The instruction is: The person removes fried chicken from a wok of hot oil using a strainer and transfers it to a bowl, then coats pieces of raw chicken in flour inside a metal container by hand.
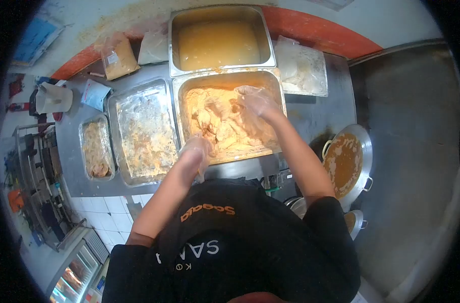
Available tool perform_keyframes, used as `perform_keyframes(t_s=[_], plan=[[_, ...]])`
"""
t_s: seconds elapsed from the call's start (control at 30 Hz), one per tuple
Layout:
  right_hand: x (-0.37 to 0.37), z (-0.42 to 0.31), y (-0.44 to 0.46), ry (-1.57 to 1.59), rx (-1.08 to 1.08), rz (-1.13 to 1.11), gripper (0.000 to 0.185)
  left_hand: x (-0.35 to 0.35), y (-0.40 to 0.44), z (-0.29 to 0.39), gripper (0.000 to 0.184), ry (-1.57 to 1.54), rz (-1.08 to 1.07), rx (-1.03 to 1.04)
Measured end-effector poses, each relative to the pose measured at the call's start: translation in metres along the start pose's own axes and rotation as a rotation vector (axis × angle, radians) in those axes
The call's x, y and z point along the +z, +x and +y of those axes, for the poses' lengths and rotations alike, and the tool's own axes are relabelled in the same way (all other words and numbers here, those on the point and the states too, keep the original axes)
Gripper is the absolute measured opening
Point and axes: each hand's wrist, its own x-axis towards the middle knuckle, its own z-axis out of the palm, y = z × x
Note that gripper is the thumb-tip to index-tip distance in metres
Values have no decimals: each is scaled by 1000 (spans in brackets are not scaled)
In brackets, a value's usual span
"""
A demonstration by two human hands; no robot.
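Observation:
A steel pan [178,108] holds orange-tinted flour [255,129] with several coated pieces, apparently chicken [222,129], heaped in its middle. Clear plastic gloves cover both hands. At the pan's near left corner is my left hand [195,149], its fingers reaching over the rim to the flour beside the coated pieces. Their tips are partly hidden, so I cannot make out a grip. On the pan's right side, my right hand [260,103] lies over the flour, fingers stretched toward the left and nothing visible held in them.
Behind stands a pan of cloudy yellowish liquid [217,45]. To the left are a flour-smeared tray [144,131] and a smaller tray [96,146]. Bags of powder [120,55] rest by the wall, a white tray [305,70] back right. A large wok of brown liquid [346,164] stands right.

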Motion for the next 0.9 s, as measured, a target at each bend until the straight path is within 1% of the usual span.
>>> perform_keyframes(t_s=[0.03,0.07,0.1,0.17,0.2,0.27,0.33,0.37,0.4,0.47,0.5,0.57,0.6,0.63,0.67,0.7,0.73,0.77,0.8,0.83,0.87,0.9], plan=[[10,18,18,-79,-1,53,44,4,-1,6,17,-149,-20,-5],[28,38,38,-76,-8,54,44,5,0,12,12,-296,-40,-7],[50,56,63,46,23,58,41,-2,20,7,12,-294,-35,3],[64,46,90,170,45,55,39,-23,74,-15,10,-452,-307,-98],[67,30,94,129,69,-26,38,-20,76,-9,10,-454,-298,-97],[60,0,83,89,91,-105,36,-4,75,5,28,-578,-130,-187],[46,-32,53,580,112,-85,30,3,59,16,26,-577,-132,-149],[59,-15,66,637,12,-48,33,9,48,19,27,-586,-80,-118],[55,-22,55,641,14,-48,33,13,39,20,29,-592,-26,-89],[33,-41,28,686,216,-126,37,20,33,22,31,-602,-37,-57],[32,-36,27,689,217,-125,37,21,32,20,34,-615,-46,-29],[34,-20,21,454,27,-374,43,20,49,19,37,-661,-82,-7],[33,-13,12,456,33,-378,43,20,56,19,41,-701,-124,24],[32,-6,-2,53,-283,-127,41,19,45,29,40,-568,-117,72],[31,0,-17,-358,-586,131,39,17,43,28,40,-572,-120,70],[10,-22,-41,-333,-489,29,40,14,40,27,38,-432,-21,115],[0,-21,-51,-338,-487,30,40,14,38,26,36,-290,76,161],[-10,-17,-57,-425,-408,-55,44,20,9,48,35,-85,161,21],[-15,-17,-64,-507,-326,-143,48,15,7,40,35,-83,158,20],[-19,-27,-71,-323,-51,-120,49,3,7,29,29,-148,71,4],[-12,-21,-68,-319,-48,-120,49,-4,10,20,32,-213,-14,-10],[0,-9,-60,-175,223,-22,49,-3,18,16,32,-210,-12,-12]])
